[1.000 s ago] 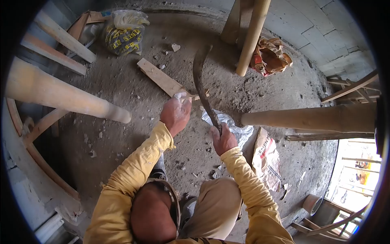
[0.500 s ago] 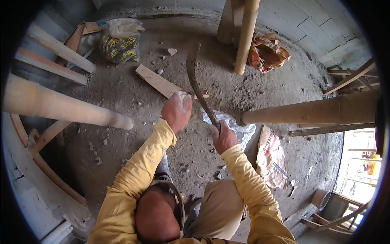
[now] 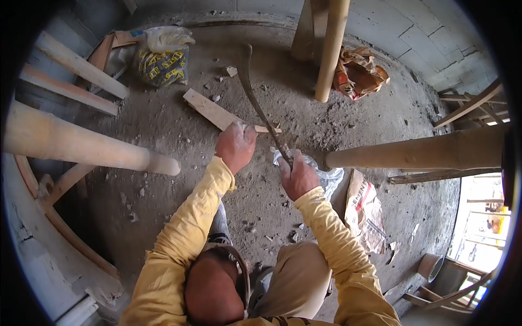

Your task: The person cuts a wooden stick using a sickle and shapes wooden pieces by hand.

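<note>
My right hand [image 3: 300, 178] is closed around the grip of a machete [image 3: 258, 104] with a long, dark blade that curves at the tip. The blade points up and away over the dirt floor. My left hand [image 3: 236, 146] is closed on a thin strip of wood [image 3: 267, 130], whose end sticks out to the right and lies close to the blade. Whether the two touch, I cannot tell. Just past my left hand lies a flat wooden board [image 3: 209, 108], its near end hidden behind the fingers.
Bamboo poles [image 3: 92, 142] stand left, right [image 3: 413, 149] and ahead [image 3: 333, 51]. A filled plastic bag [image 3: 162, 65], a torn paper sack [image 3: 361, 73], a flattened cement bag [image 3: 365, 214] and clear plastic [image 3: 329, 179] lie around. A bucket [image 3: 430, 267] lies at right.
The machete's blade has swung left and its tip now lies farther left and away. My right hand has turned slightly with it. My left hand has hardly moved.
</note>
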Demonstrator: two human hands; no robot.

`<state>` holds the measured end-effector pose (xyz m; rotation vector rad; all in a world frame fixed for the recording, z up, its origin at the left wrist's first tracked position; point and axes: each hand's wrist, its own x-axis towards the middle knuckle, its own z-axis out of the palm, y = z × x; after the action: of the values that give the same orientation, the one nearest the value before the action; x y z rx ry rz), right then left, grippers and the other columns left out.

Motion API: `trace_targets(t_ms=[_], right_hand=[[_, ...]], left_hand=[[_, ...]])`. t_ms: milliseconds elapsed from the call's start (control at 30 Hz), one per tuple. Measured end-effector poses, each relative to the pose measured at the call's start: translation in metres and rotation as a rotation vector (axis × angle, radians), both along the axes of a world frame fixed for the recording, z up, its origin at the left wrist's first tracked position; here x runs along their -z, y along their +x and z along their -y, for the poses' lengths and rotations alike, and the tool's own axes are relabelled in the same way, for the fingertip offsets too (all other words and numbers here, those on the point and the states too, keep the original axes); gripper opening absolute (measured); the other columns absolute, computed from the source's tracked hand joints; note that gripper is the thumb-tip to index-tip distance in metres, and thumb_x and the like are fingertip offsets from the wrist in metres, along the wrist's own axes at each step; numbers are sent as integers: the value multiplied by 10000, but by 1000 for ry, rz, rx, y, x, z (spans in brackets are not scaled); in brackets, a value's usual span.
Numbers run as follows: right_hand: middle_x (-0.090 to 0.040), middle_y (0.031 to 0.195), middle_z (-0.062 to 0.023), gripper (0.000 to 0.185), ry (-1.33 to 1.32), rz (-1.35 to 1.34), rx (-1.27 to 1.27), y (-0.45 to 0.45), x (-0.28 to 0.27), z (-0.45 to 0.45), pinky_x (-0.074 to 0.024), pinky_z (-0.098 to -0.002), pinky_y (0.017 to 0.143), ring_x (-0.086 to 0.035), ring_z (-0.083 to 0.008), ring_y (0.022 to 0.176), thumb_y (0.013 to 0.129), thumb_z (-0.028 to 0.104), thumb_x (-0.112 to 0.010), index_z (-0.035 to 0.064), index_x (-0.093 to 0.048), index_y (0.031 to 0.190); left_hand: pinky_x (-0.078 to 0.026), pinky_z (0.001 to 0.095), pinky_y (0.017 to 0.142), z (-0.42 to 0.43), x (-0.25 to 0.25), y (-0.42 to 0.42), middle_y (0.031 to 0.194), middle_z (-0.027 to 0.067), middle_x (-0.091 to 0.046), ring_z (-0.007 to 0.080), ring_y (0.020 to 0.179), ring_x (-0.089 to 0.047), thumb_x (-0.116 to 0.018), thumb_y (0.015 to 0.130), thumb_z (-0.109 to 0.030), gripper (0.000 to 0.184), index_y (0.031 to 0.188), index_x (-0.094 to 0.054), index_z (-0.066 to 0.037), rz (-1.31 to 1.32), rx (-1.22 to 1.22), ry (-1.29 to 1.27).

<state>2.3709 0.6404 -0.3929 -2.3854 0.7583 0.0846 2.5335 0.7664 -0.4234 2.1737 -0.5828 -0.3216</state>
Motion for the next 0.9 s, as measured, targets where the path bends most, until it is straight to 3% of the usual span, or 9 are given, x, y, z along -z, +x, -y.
trace_targets(t_ms=[200, 300, 433, 533, 567, 633, 767, 800, 900], right_hand=[[-653, 917, -303, 437, -124, -248, 42, -14, 123, 47, -519, -503, 759, -628, -492, 875, 933, 366, -559, -4, -521, 1161], [-658, 934, -299, 458, -106, -122, 65, -26, 132, 57, -512, -535, 764, -635, -496, 841, 941, 383, -537, 26, -488, 1224], [-645, 1004, -303, 460, 3, 41, 139, -3, 31, 20, -503, -503, 821, -623, -479, 933, 937, 384, -553, -10, -544, 1174], [-650, 1021, -298, 478, 65, 210, 79, 6, 12, 11, -504, -505, 833, -630, -477, 933, 941, 393, -544, -5, -535, 1205], [-650, 1030, -295, 495, 56, -10, 63, 6, 24, 13, -504, -503, 841, -628, -477, 943, 943, 398, -539, -4, -521, 1230], [-645, 1044, -300, 549, -107, -176, 15, -10, 101, 26, -497, -506, 871, -620, -479, 976, 947, 417, -520, -2, -476, 1298], [-646, 1030, -301, 509, -101, -260, 15, 4, 80, 25, -496, -515, 870, -634, -450, 972, 947, 380, -511, 4, -475, 1288], [-646, 1030, -301, 509, -98, -273, 17, -2, 73, 19, -496, -515, 870, -634, -450, 972, 947, 380, -511, 4, -475, 1288], [-648, 1021, -296, 525, -36, -245, 42, 0, 49, 7, -504, -515, 854, -641, -452, 946, 947, 369, -512, -25, -465, 1290]], left_hand=[[-512, 382, 611, -5, 13, 4, 763, 159, -667, 343, 668, -645, -565, 885, -201, 197, 822, -611, -20, 498, 160, 31], [-516, 398, 586, -6, 23, 5, 769, 127, -673, 287, 663, -653, -594, 875, -158, 153, 803, -593, -23, -121, -59, -182], [-507, 380, 572, -5, 24, 17, 775, 112, -678, 274, 663, -660, -610, 849, -131, 129, 803, -590, -12, 449, 172, 58], [-484, 409, 547, 4, 4, 14, 742, 111, -645, 302, 665, -650, -671, 792, -115, 142, 764, -552, -42, -16, -10, -46], [-484, 409, 547, 2, 6, 13, 742, 111, -645, 302, 665, -650, -671, 792, -115, 142, 764, -552, -42, -21, -9, -46], [-493, 393, 570, -1, 17, 16, 759, 122, -657, 300, 682, -661, -683, 777, -112, 129, 790, -572, -48, 260, 123, 35], [-507, 350, 560, -16, 31, 19, 711, 115, -659, 261, 651, -666, -691, 790, -136, 150, 778, -565, -54, 743, 157, 154], [-507, 350, 560, -16, 34, 13, 711, 115, -659, 261, 651, -666, -691, 790, -136, 150, 778, -565, -54, 730, 162, 154], [-497, 345, 537, -11, 40, 18, 727, 117, -665, 254, 618, -650, -651, 841, -171, 138, 808, -590, -52, -206, -127, -217]])
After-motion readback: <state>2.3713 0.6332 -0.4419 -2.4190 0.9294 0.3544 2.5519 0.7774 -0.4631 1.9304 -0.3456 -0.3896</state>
